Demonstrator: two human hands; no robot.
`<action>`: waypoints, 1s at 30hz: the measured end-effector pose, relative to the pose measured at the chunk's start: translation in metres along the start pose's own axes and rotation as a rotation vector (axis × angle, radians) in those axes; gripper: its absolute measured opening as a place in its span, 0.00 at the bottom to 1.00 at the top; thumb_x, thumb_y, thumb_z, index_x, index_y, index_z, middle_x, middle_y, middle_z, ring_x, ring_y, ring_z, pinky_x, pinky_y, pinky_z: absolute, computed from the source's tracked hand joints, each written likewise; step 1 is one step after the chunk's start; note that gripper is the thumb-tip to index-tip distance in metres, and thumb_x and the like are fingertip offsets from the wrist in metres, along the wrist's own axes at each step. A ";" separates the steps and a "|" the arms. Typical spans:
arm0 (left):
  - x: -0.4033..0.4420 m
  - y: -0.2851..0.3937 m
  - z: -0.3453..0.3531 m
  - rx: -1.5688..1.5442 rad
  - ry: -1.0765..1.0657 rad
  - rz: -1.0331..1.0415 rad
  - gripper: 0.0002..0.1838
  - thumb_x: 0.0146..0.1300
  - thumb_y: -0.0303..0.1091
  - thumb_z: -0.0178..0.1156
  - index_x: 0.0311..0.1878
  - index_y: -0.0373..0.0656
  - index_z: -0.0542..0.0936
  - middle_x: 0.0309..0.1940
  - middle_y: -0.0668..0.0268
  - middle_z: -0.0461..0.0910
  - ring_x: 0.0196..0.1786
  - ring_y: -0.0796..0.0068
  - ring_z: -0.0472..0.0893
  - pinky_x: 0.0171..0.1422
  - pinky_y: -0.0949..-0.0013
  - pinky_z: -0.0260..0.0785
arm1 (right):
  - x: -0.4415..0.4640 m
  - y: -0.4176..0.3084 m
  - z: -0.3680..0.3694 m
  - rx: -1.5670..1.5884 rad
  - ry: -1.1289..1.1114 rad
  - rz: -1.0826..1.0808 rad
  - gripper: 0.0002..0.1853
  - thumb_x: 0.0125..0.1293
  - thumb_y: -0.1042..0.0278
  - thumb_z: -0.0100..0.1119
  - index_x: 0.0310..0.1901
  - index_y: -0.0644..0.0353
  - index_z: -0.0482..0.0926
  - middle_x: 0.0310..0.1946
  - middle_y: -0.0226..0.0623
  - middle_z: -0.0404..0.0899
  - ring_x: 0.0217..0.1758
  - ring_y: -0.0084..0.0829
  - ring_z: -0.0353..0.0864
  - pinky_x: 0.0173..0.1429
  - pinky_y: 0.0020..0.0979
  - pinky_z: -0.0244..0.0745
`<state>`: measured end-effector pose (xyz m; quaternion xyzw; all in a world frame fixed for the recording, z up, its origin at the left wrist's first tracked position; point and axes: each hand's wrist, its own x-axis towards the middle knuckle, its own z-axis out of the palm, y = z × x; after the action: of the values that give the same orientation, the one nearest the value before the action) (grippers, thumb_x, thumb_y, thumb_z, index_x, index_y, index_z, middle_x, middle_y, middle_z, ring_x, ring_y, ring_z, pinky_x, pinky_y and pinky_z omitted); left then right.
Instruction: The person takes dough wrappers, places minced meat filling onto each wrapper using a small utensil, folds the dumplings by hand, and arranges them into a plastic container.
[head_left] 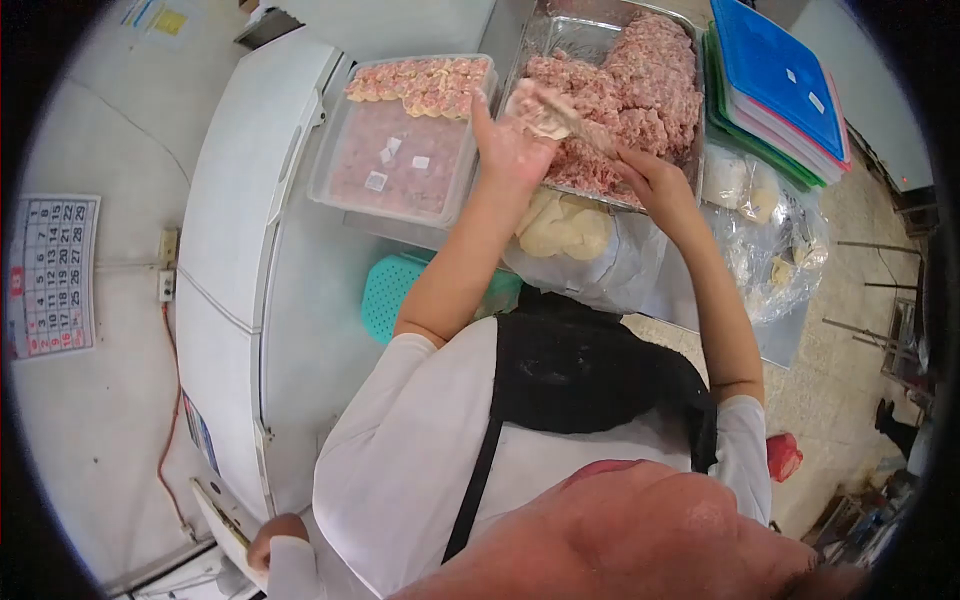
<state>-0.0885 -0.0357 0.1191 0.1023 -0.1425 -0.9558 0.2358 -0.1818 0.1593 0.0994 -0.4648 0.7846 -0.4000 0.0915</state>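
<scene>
My left hand [512, 155] is palm up over the near left corner of the metal tray [530, 40], its thumb raised. A dough wrapper [527, 108] smeared with meat filling rests on its fingers. My right hand [657, 190] grips the end of a flat spatula [595, 138], whose far end touches the filling. Pink ground meat [655, 75] is heaped in the tray beneath and beyond both hands. Close below the tray lie round pale dough wrappers [565, 228] on plastic.
Left of the tray, a plastic container [325, 180] holds rows of filled dumplings [420, 85]. Stacked coloured lids [785, 75] stand at the right, near bagged dough [745, 185]. A turquoise perforated basket [392, 295] sits by my left elbow. Another person's hand [275, 540] shows at lower left.
</scene>
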 end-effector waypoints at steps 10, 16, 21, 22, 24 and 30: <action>0.010 0.009 0.002 0.131 0.093 -0.057 0.41 0.63 0.69 0.43 0.59 0.36 0.69 0.56 0.53 0.71 0.61 0.52 0.70 0.68 0.38 0.56 | -0.008 -0.069 -0.030 -0.555 -0.042 0.039 0.14 0.66 0.63 0.52 0.52 0.55 0.76 0.35 0.44 0.78 0.36 0.48 0.81 0.38 0.44 0.76; 0.027 0.013 0.012 0.064 0.069 -0.123 0.32 0.64 0.62 0.50 0.52 0.39 0.71 0.44 0.57 0.76 0.45 0.60 0.76 0.53 0.47 0.69 | -0.012 -0.077 -0.015 -0.468 0.103 0.006 0.15 0.66 0.64 0.52 0.53 0.56 0.75 0.35 0.44 0.77 0.37 0.48 0.81 0.40 0.45 0.75; 0.008 0.021 0.031 0.370 -0.208 -0.089 0.30 0.61 0.47 0.61 0.60 0.41 0.67 0.48 0.55 0.75 0.45 0.64 0.79 0.55 0.56 0.72 | -0.028 -0.082 -0.048 -0.059 0.159 0.065 0.16 0.68 0.63 0.52 0.52 0.62 0.77 0.39 0.48 0.80 0.41 0.46 0.81 0.46 0.40 0.74; 0.001 0.020 0.038 0.549 -0.323 -0.042 0.31 0.59 0.42 0.64 0.63 0.42 0.66 0.48 0.55 0.75 0.45 0.65 0.80 0.55 0.59 0.72 | -0.033 -0.080 -0.052 0.058 0.207 0.118 0.16 0.69 0.62 0.52 0.51 0.64 0.78 0.40 0.49 0.80 0.42 0.45 0.81 0.47 0.38 0.74; -0.002 0.026 0.044 1.140 -0.550 0.251 0.38 0.55 0.33 0.67 0.67 0.44 0.61 0.51 0.57 0.75 0.44 0.66 0.80 0.54 0.63 0.73 | -0.040 -0.080 -0.059 0.175 0.194 0.171 0.17 0.70 0.62 0.52 0.51 0.66 0.78 0.41 0.51 0.81 0.44 0.44 0.81 0.49 0.35 0.73; -0.007 0.018 0.071 1.571 -0.887 0.446 0.30 0.46 0.27 0.72 0.56 0.45 0.76 0.43 0.65 0.82 0.43 0.66 0.81 0.50 0.66 0.74 | -0.047 -0.081 -0.087 0.170 -0.017 0.134 0.17 0.70 0.61 0.53 0.51 0.68 0.78 0.42 0.52 0.81 0.46 0.42 0.82 0.50 0.33 0.74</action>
<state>-0.0937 -0.0321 0.1927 -0.1721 -0.8424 -0.4694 0.2010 -0.1476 0.2242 0.2045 -0.4050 0.7766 -0.4540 0.1637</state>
